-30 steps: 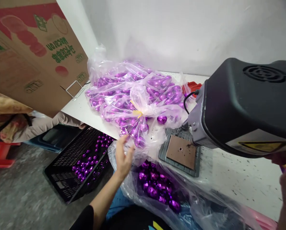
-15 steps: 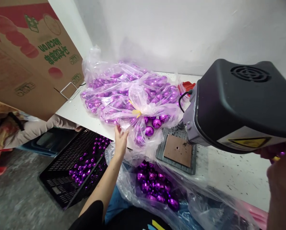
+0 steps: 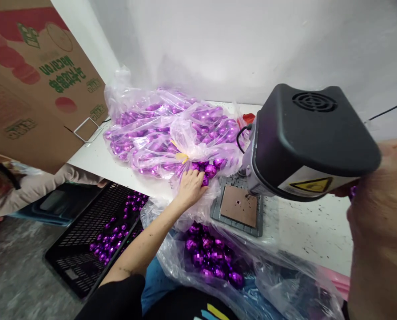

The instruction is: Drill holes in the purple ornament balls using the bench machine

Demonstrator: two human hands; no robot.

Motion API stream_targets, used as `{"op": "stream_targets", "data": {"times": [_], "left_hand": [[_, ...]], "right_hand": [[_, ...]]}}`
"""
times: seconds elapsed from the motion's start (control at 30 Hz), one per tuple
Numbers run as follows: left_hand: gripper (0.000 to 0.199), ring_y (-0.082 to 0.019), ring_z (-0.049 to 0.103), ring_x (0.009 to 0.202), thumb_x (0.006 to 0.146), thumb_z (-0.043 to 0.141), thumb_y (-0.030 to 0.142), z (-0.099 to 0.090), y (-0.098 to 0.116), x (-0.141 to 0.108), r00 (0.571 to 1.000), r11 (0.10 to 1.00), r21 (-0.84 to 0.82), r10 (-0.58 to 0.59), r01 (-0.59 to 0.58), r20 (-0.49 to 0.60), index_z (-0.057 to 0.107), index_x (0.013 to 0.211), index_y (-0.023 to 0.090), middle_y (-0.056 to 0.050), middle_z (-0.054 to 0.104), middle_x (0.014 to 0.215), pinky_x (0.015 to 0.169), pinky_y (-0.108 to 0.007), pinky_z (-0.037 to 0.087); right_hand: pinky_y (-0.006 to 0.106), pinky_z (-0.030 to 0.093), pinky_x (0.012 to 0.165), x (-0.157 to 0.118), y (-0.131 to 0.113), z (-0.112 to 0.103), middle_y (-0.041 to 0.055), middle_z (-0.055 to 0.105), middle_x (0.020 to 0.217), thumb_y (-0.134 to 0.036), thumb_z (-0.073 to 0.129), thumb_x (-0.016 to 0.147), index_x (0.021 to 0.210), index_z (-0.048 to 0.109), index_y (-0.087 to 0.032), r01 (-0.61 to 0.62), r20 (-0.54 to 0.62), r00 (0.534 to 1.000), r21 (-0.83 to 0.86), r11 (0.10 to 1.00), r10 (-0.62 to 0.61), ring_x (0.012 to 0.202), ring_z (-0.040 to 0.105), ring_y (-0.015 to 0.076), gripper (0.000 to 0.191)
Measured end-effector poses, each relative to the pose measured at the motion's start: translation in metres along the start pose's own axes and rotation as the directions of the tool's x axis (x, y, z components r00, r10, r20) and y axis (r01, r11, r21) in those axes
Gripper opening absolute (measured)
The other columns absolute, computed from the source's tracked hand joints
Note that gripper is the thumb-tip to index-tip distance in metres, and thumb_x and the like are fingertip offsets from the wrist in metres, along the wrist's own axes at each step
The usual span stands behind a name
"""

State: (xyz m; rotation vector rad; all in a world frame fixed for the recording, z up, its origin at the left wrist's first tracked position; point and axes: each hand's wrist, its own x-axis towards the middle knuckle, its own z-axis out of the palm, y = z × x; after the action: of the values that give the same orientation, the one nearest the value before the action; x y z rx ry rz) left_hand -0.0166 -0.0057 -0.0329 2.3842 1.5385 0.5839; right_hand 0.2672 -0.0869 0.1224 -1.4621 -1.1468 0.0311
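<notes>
The left hand (image 3: 192,187) was palm-down at the near edge of a clear plastic bag of shiny purple faceted balls (image 3: 158,146), its fingers among the balls near a yellow tie (image 3: 182,156). At the right, the right hand (image 3: 381,200) was just beside a black rounded machine head (image 3: 311,138); its grip was hidden. Between them sat a square brown plate (image 3: 239,205) on a grey metal base (image 3: 259,224). A black perforated plastic crate (image 3: 81,240) of purple balls stood to the near left.

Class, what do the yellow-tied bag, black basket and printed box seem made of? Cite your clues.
Yellow-tied bag: thin, glossy plastic film; see-through and crinkled.
Black basket: probably moulded plastic, fairly dull, judging by its regular mesh.
Printed box: likely cardboard, matt, suggested by brown, flat panels.
</notes>
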Motion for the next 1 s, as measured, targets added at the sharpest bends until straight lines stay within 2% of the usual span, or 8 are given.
{"op": "stream_targets", "data": {"times": [0.07,0.1,0.2,0.3,0.43,0.6,0.83,1.0], "left_hand": [[0.042,-0.030,0.060,0.111,0.087,0.072,0.038,-0.012,0.000,-0.006,0.993,0.956,-0.286,-0.091,0.065,-0.078,0.061,0.123,0.019,-0.012,0.066,0.118,0.096,-0.045,0.048],[0.045,-0.027,0.062,0.107,0.090,0.068,0.043,-0.019,0.001,-0.010,0.982,0.874,-0.474,-0.167,0.107,-0.086,0.059,0.128,0.021,-0.011,0.066,0.121,0.091,-0.041,0.050],[0.050,-0.021,0.068,0.090,0.094,0.056,0.055,-0.037,0.010,-0.022,0.950,0.379,-0.896,-0.287,0.233,0.125,0.056,0.134,0.023,-0.010,0.068,0.116,0.070,-0.031,0.050],[0.051,-0.022,0.070,0.084,0.090,0.059,0.062,-0.042,0.022,-0.031,0.913,-0.030,-0.926,-0.160,0.376,0.376,0.063,0.121,0.021,-0.010,0.071,0.104,0.063,-0.029,0.048],[0.048,-0.018,0.068,0.080,0.076,0.080,0.054,-0.030,0.035,-0.038,0.868,-0.233,-0.858,-0.095,0.457,0.488,0.067,0.107,0.020,-0.008,0.071,0.098,0.065,-0.027,0.048],[0.054,-0.012,0.063,0.066,0.072,0.084,0.047,-0.010,0.051,-0.042,0.835,-0.144,-0.831,-0.042,0.538,0.548,0.062,0.111,0.018,-0.003,0.067,0.088,0.055,-0.022,0.041],[0.050,-0.014,0.064,0.080,0.083,0.074,0.046,0.017,0.067,-0.035,0.893,0.347,-0.832,-0.040,0.434,0.449,0.058,0.124,0.023,-0.002,0.067,0.103,0.064,-0.024,0.049],[0.046,-0.025,0.062,0.114,0.091,0.067,0.040,0.037,0.071,-0.021,0.957,0.645,-0.731,-0.001,0.223,0.290,0.057,0.131,0.021,-0.009,0.064,0.128,0.096,-0.040,0.052]], "right_hand": [[0.024,0.032,0.036,0.006,-0.003,0.004,-0.0025,0.039,0.054,-0.042,0.060,0.085,0.073,0.063,-0.018,-0.037,-0.020,0.999,0.022,0.999,0.038,0.045,0.039,0.0077,0.027],[0.023,0.032,0.036,0.008,-0.003,0.006,-0.0021,0.040,0.055,-0.041,0.060,0.085,0.073,0.063,-0.018,-0.041,-0.024,0.999,0.039,0.998,0.042,0.046,0.039,0.0073,0.027],[0.021,0.029,0.041,0.010,-0.002,0.009,-0.0010,0.043,0.057,-0.042,0.060,0.085,0.074,0.063,-0.017,-0.031,-0.033,0.999,0.090,0.995,0.034,0.049,0.040,0.0063,0.028],[0.021,0.027,0.043,0.009,-0.001,0.011,-0.0014,0.044,0.057,-0.043,0.059,0.087,0.075,0.062,-0.017,-0.047,-0.034,0.998,0.104,0.993,0.051,0.049,0.040,0.0056,0.029],[0.020,0.028,0.042,0.009,-0.001,0.008,-0.0021,0.044,0.055,-0.042,0.060,0.088,0.077,0.062,-0.016,0.004,-0.027,1.000,0.070,0.998,-0.002,0.047,0.041,0.0056,0.029],[0.020,0.032,0.038,0.009,0.000,0.005,-0.0044,0.043,0.050,-0.057,0.055,0.092,0.078,0.058,-0.016,0.021,0.049,0.999,0.049,0.999,-0.023,0.041,0.044,0.0071,0.043],[0.019,0.030,0.037,0.009,-0.002,0.006,-0.0061,0.040,0.050,-0.063,0.055,0.091,0.077,0.053,-0.016,0.039,0.069,0.997,0.111,0.993,-0.047,0.039,0.043,0.0060,0.049],[0.019,0.030,0.038,0.009,-0.001,0.006,-0.0063,0.039,0.051,-0.063,0.054,0.092,0.077,0.050,-0.017,0.042,0.082,0.995,0.124,0.991,-0.053,0.040,0.042,0.0050,0.049]]}}
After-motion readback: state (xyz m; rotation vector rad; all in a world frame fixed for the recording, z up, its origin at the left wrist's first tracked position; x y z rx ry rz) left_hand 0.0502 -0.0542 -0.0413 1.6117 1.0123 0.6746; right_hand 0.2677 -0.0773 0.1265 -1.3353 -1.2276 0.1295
